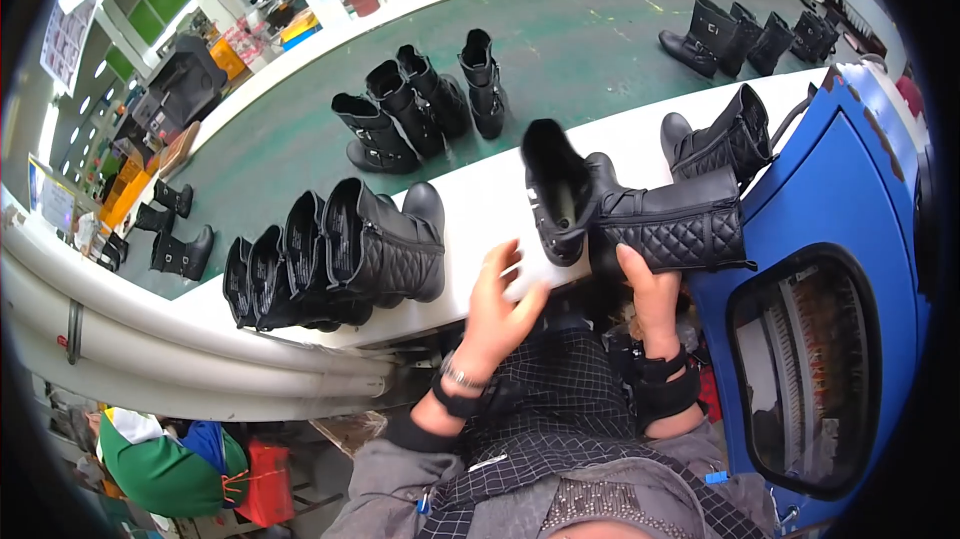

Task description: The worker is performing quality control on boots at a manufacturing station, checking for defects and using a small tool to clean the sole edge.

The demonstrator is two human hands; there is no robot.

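My left hand (503, 307) is above the near edge of the white ledge, its fingers spread and nothing in them. Just beyond it stands a black boot (552, 201), its dark opening facing up. My right hand (652, 289) grips a black boot with a quilted shaft (672, 226) that lies sideways, its top end pointing right. The thumb shows against the near side of the shaft, while the other fingers are hidden by the boot. Another quilted black boot (730, 139) is behind it, at the ledge's right end. Left of my left hand, several quilted boots (385, 249) stand in a row.
A green conveyor belt (590, 49) runs behind the white ledge (480, 209). Buckled black boots (385, 124) stand on it, with more boots (705, 34) at the far right. Close on my right is a blue machine (840, 189) with a dark window.
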